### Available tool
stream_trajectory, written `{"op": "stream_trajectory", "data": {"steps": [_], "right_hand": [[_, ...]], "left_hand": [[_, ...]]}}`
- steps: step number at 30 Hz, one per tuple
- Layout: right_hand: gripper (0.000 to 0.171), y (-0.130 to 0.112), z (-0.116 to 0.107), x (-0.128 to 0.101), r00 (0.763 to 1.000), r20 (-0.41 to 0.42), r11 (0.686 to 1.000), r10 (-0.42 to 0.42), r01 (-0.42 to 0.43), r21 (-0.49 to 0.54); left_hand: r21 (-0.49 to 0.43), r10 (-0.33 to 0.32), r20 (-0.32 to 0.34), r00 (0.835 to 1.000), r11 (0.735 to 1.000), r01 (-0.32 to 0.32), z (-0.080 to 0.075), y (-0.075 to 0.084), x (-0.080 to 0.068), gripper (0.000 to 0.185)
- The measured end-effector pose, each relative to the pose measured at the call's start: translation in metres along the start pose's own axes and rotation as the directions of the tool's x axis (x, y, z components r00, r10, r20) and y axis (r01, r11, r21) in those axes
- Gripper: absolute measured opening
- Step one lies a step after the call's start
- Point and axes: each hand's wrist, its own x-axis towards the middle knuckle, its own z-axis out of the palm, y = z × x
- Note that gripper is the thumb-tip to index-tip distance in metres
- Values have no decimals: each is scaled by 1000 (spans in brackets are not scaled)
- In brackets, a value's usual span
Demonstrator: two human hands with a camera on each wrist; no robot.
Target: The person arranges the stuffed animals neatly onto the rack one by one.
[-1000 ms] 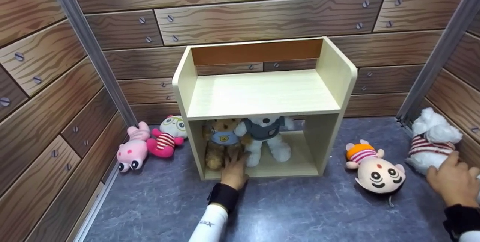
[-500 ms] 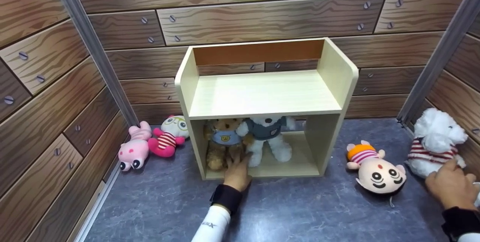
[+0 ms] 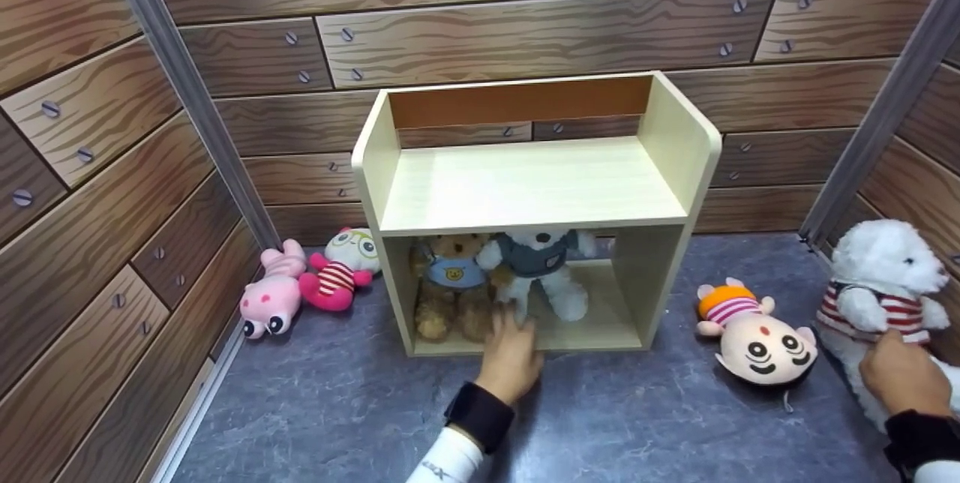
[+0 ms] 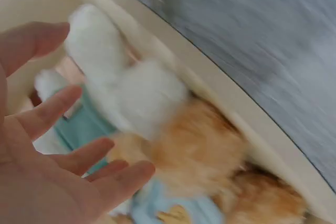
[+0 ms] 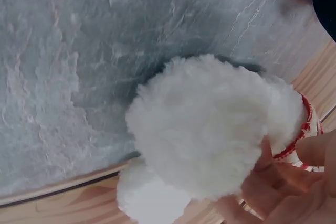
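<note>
Head view. One left hand (image 3: 512, 359), mine: at the front edge of a wooden shelf (image 3: 532, 183), fingers parted, gripping no toy. One brown bear (image 3: 455, 280), light blue shirt: upright in the lower compartment, just past those fingertips and a little to their left. One white dog (image 3: 540, 262), dark shirt: same compartment, beyond the fingertips and to their right. One pink toy (image 3: 270, 303) and one panda toy (image 3: 341, 273): side by side on the floor (image 3: 337, 408), well left of the same fingers. One right hand (image 3: 906, 374), mine: holding a white bear (image 3: 885, 258) in a striped shirt, upright, its head above my fingers. One doll (image 3: 757, 348): lying face up, left of that hand.

Left wrist view, blurred. Thumb and fingers spread wide; brown and white fur past the tips. Whether they touch it, I cannot tell.

Right wrist view. Thumb beside the striped shirt, fingers curled against white fur; the round tuft beyond my fingertips is probably a foot.
</note>
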Motion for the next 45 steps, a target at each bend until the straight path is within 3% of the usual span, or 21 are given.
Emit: {"op": "stream_trajectory", "data": {"steps": [4,8,13,15,18,20,23,26,31,34,40,45], "right_hand": [[22,-1,4,-2,995,-104,1000,9,-9,0],[32,0,10,-5,984,-179,999,17,-11,35],[49,-5,17,-6,914,-405,996,-5,38,75],[59,-4,17,-3,903,-430,996,-6,44,80],[79,-2,13,5,953,-304,995,-11,39,87],[81,-2,8,10,981,-191,995,-24,42,87],[90,-2,2,15,998,-36,995,-57,60,81],[102,-3,-2,19,996,48,994,-75,71,78],[100,-5,-2,25,996,68,997,-56,51,65],[94,-3,0,24,999,45,998,-29,27,51],[68,-3,8,23,998,-36,998,-55,55,3],[61,0,12,24,994,-44,994,-104,103,-19]], "left_hand": [[-5,29,91,995,1000,-29,1,18,1,53],[11,85,108,991,996,-86,9,26,-3,49],[-2,114,116,987,993,-115,19,27,-8,48],[-7,99,139,985,995,-99,20,27,-9,50],[-23,60,168,984,998,-57,19,24,-8,54],[-38,41,168,985,999,-35,19,22,-8,56],[-46,13,177,984,999,-5,20,21,-8,61],[-56,-19,211,977,998,31,20,21,-9,67],[-87,-94,338,937,988,130,18,21,-11,72],[-88,-109,385,916,984,154,17,21,-11,73],[-55,-98,376,921,990,128,19,18,-10,70],[-61,-92,373,923,990,123,21,16,-11,68]]}}
